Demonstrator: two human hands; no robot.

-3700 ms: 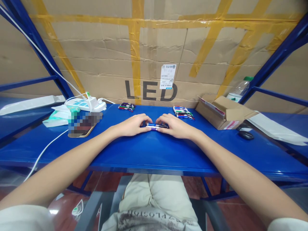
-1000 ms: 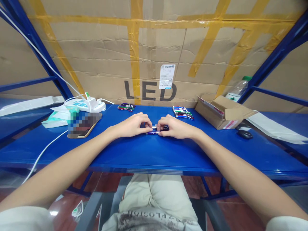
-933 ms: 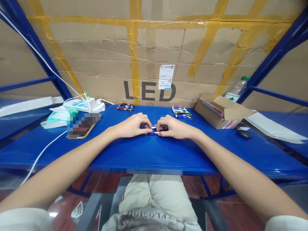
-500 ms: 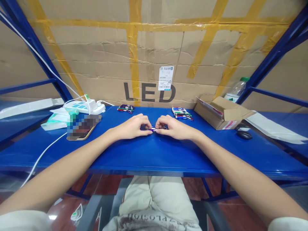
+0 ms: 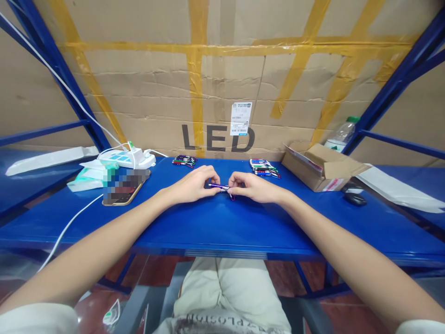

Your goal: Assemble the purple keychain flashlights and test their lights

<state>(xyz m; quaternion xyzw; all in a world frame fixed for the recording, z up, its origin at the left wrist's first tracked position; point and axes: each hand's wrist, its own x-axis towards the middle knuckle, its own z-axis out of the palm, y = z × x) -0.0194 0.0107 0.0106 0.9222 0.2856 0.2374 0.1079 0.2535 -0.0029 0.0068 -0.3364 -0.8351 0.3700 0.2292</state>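
A small purple metallic tube point(image 5: 218, 186), slim like a penlight, lies level between my two hands just above the blue tabletop. My left hand point(image 5: 197, 184) pinches its left part between thumb and fingers. The thumb and bent fingers of my right hand point(image 5: 248, 186) close on its right end. A small reddish clip point(image 5: 232, 196) hangs below the right fingertips. Farther back lies a row of similar tubes with clips point(image 5: 263, 168), in blue, green, red and black. A smaller pile of them point(image 5: 184, 161) sits behind my left hand.
An opened cardboard box point(image 5: 313, 171) and a black mouse point(image 5: 355, 198) are at the right, with a green-capped bottle point(image 5: 342, 134) behind. On the left are a phone point(image 5: 127, 188), a tissue pack point(image 5: 88, 178), a power strip point(image 5: 141, 159) and a white cable point(image 5: 71, 215). A large taped carton point(image 5: 156, 97) stands behind.
My hands have parted slightly, and more of the purple tube shows between them. Its clip now dangles under my right fingertips. The view has tilted up a little.
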